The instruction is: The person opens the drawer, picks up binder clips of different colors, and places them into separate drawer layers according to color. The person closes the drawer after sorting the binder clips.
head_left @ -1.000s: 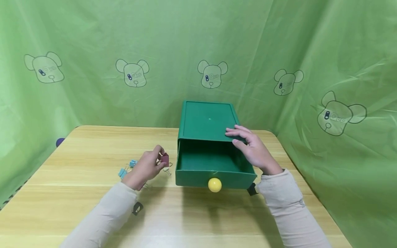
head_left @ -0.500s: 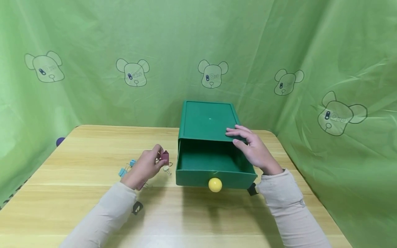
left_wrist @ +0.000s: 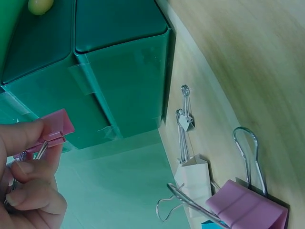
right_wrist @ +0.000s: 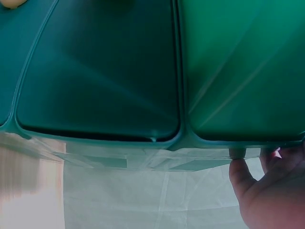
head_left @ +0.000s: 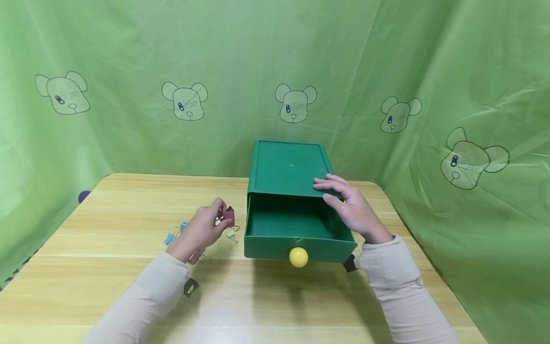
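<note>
My left hand (head_left: 204, 228) pinches a pink binder clip (left_wrist: 57, 125) between thumb and fingers, left of the green drawer box (head_left: 290, 167). In the left wrist view the clip's wire handles lie against the fingers. The drawer (head_left: 296, 224) is pulled out at the front, its yellow round knob (head_left: 298, 257) facing me. My right hand (head_left: 354, 210) rests on the box's top front right corner, fingers laid out over the lid and thumb at the front edge. On the right wrist view, part of that hand (right_wrist: 276, 186) shows beside the box wall.
More binder clips lie on the wooden table (head_left: 129, 215) near my left hand: blue clips (head_left: 170, 238), a small white clip (head_left: 232, 235) and another pink clip (left_wrist: 248, 205). Small black pieces (head_left: 190, 287) show beside both sleeves. A green curtain (head_left: 240, 57) hangs behind.
My left hand has shifted up very slightly with the pink clip, and more of the other pink clip shows below the wrist. The right hand and drawer stay put.
</note>
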### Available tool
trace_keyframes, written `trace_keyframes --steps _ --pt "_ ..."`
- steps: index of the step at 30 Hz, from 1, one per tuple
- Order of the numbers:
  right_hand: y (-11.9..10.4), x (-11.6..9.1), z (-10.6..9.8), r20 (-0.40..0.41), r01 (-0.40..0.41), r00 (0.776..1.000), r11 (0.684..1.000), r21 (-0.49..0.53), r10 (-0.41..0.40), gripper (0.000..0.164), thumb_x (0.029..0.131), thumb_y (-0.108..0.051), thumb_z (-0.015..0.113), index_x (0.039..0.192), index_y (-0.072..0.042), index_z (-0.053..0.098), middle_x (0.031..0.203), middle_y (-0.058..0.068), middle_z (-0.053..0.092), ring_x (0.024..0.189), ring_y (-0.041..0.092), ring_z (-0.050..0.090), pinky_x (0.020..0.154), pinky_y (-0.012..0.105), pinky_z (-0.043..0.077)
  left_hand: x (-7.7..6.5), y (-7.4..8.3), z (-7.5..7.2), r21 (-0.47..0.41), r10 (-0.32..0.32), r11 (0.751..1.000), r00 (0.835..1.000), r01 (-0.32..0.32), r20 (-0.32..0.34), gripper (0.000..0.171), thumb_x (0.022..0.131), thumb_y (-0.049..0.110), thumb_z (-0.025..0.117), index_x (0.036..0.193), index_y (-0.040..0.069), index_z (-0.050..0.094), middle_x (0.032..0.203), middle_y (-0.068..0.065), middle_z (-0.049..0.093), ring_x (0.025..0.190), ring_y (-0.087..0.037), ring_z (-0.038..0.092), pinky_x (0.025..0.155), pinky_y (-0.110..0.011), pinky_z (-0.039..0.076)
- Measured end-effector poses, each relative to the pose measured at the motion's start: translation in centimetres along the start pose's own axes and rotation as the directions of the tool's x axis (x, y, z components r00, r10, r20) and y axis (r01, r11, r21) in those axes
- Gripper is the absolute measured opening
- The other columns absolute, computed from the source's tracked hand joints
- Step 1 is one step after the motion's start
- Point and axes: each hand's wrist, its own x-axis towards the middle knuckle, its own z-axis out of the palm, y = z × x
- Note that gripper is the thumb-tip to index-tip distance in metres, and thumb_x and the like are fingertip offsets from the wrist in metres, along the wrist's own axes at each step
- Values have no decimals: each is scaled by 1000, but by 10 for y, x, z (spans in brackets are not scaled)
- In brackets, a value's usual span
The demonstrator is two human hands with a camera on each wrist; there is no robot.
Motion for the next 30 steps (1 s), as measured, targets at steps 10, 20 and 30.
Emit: trace_keyframes --steps 10,20,30 --pt "-1 -1 -1 0 0 1000 1000 -2 0 30 94 -16 47 120 -6 56 134 6 46 133 22 21 98 62 19 1 4 -3 5 26 1000 999 -25 -33 17 87 14 61 93 9 47 93 -14 64 81 -23 62 62 -28 50" --pt "0 0 0 -7 12 1000 1000 -2 -12 29 94 -15 47 120 -6 57 134 7 47 133 24 22 97 64 20 0 10 -8 -3 35 999 999 -35 -40 15 88 14 59 95 10 47 94 -13 64 81 -21 61 61 -27 49" --pt "1 -1 0 -4 16 1000 1000 -7 -16 29 94 -15 46 120 -6 57 133 7 47 133 24 22 97 64 20 -2 17 -13 -17 82 996 995 -83 -54 17 86 9 59 97 7 46 93 -15 63 64 -16 54 50 -25 45"
